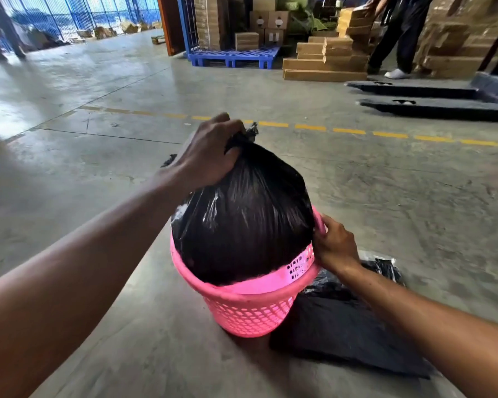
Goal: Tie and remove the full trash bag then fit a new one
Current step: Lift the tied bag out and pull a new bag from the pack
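Both hands busy: my left hand [206,156] is fisted around the neck of the full trash bag [242,214], directly above the pink basket [247,308]; my right hand [332,244] pinches the rim, so the lift goes straight up.

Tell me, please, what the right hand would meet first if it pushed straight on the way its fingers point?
The right hand grips the pink basket's rim, fingers pointing inward. Pushing on, it would probably press straight into the full black trash bag bulging against that rim; depth is hard to judge.
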### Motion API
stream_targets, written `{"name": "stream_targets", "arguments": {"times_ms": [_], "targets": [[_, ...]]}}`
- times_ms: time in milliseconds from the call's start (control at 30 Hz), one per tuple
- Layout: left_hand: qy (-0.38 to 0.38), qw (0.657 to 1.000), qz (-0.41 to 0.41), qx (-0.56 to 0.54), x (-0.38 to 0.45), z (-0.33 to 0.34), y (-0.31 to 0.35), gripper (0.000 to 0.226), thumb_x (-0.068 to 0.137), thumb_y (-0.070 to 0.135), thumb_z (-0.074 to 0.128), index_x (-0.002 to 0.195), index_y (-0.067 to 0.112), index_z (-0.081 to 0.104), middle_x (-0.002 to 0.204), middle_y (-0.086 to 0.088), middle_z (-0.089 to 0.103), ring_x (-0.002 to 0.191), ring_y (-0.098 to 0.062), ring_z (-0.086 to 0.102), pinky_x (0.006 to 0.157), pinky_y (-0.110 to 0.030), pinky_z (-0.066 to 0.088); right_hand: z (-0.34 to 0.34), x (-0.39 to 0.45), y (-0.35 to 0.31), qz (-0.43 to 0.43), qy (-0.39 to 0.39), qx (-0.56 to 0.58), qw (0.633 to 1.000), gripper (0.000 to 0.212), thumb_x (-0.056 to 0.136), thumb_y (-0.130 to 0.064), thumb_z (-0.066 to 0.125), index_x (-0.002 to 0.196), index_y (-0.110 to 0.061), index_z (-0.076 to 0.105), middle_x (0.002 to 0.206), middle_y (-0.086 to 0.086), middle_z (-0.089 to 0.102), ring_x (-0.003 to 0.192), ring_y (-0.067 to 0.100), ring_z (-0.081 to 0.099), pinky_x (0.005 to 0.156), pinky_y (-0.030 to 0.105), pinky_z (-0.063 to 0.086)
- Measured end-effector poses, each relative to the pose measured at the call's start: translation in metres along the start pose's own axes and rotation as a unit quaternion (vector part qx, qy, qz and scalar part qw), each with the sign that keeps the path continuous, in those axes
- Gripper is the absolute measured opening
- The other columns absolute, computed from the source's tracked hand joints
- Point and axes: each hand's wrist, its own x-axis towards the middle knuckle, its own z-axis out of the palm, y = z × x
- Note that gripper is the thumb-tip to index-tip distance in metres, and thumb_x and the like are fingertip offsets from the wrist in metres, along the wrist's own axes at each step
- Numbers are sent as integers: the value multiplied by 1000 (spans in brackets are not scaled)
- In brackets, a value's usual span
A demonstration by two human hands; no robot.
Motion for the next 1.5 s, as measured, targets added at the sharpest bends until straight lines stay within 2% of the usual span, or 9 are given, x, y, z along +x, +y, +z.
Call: {"name": "stream_targets", "arguments": {"times_ms": [167, 300, 400, 667, 800, 1000, 1167, 1367, 1500], "targets": [[110, 990, -74, 44, 13, -63, -24, 25, 87, 22, 59, 105, 11, 73, 102, -16, 67, 90, -28, 62, 78, -30, 45, -4, -6, -8, 10, -18, -14, 1000, 38, 86, -19, 49, 121, -16, 62, 115, 24, 71, 100, 47, 66, 80, 43, 49], [219, 957, -162, 97, 14, -122, -56, 23, 89, 30, 54, 101, 20, 70, 100, -11, 68, 90, -20, 56, 84, -26, 38, -3, -8, -10, 18, -5, -1, 1000, 41, 76, -30, 41, 107, -18, 64, 95, 19, 74, 81, 40, 67, 71, 42, 55], [242, 940, -204, 131, 7, -149, -82, 26, 88, 32, 50, 101, 17, 68, 100, -13, 70, 94, -27, 64, 91, -34, 45, -3, -8, -9, 29, -6, 6, 1000, 30, 85, -20, 51, 110, -19, 66, 88, 12, 72, 77, 35, 67, 68, 41, 56], [63, 931, -312, 180, -63, -96, -157, 29, 89, 22, 57, 114, 9, 66, 114, -27, 67, 107, -46, 63, 93, -48, 52, 0, -2, -4, 24, -13, -5, 1000, 36, 90, -12, 56, 125, -13, 66, 89, 13, 66, 77, 32, 56, 68, 33, 37], [0, 910, -383, 157, -122, -52, -189, 31, 89, 22, 62, 118, 14, 69, 119, -24, 69, 110, -44, 64, 94, -45, 51, 3, 3, -1, 33, -6, -4, 999, 45, 91, -13, 58, 136, -13, 58, 119, 24, 70, 104, 41, 65, 76, 35, 40], [-40, 867, -488, 93, -183, -3, -212, 34, 87, 22, 66, 119, 12, 70, 115, -23, 73, 108, -40, 66, 96, -41, 51, 8, 15, 13, 97, -80, 13, 992, 22, 86, -24, 63, 103, -12, 70, 100, 20, 74, 91, 38, 70, 77, 43, 54], [-57, 870, -487, 51, -173, 11, -205, 38, 86, 28, 73, 121, 14, 71, 113, -19, 75, 106, -35, 68, 95, -37, 51, 11, 20, -7, 69, -82, 6, 994, 17, 85, -25, 62, 89, -11, 71, 80, 18, 72, 74, 34, 69, 59, 33, 49], [-151, 879, -452, 30, -157, 21, -187, 44, 84, 41, 75, 124, 22, 70, 116, -12, 73, 109, -33, 67, 90, -35, 47, 39, 26, -35, 50, -104, 21, 993, 26, 85, -29, 60, 98, -11, 74, 91, 20, 77, 83, 37, 74, 74, 45, 61], [-71, 906, -414, 52, -121, -4, -171, 45, 80, 54, 70, 115, 27, 69, 116, -12, 71, 105, -31, 68, 99, -43, 52, 44, 24, -35, 70, -120, 46, 989, 28, 86, -31, 59, 101, -12, 73, 82, 15, 77, 62, 31, 74, 54, 39, 62]]}}
